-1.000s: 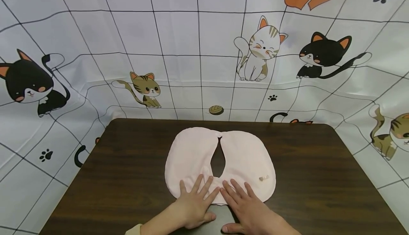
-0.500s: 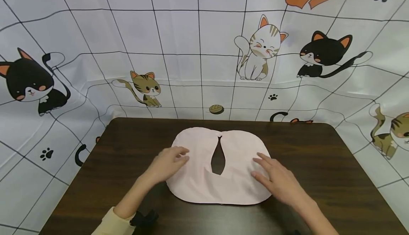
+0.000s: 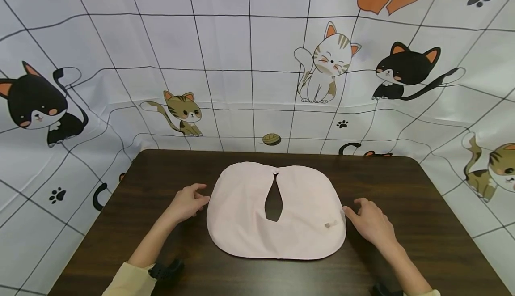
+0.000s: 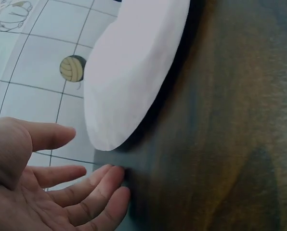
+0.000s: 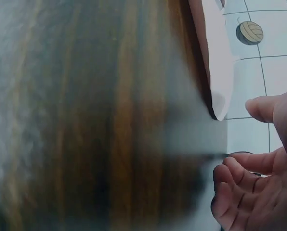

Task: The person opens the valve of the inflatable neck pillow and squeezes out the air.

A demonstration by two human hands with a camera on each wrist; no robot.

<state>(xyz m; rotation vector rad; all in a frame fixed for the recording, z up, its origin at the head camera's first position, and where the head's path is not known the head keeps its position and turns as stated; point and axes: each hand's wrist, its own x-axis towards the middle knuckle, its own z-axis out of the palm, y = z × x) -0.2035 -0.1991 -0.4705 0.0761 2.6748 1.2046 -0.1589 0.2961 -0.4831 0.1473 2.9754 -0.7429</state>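
A pale pink baby bib (image 3: 241,215) lies spread flat on the dark wooden table in the head view. It has two rounded lobes, a teardrop neck opening and a small tag low on its right side. My left hand (image 3: 187,204) is beside the bib's left edge, thumb tip right at the rim, fingers loosely bent and holding nothing. Across from it, my right hand (image 3: 372,224) has its thumb tip at the right edge, likewise with nothing in its grasp. Both wrist views show the bib's edge in front of relaxed fingers (image 4: 88,192).
The dark wood-grain table (image 3: 406,206) extends to both sides of the bib. Behind and around it hangs a white gridded sheet (image 3: 225,41) printed with cartoon cats, paw prints and hearts. Dark straps (image 3: 166,269) sit at the wrists.
Both hands first lay flat on the bib's lower part, then moved up and outward over its sides. Now they are off the cloth at its left and right edges. The bib's lower part looks smoother.
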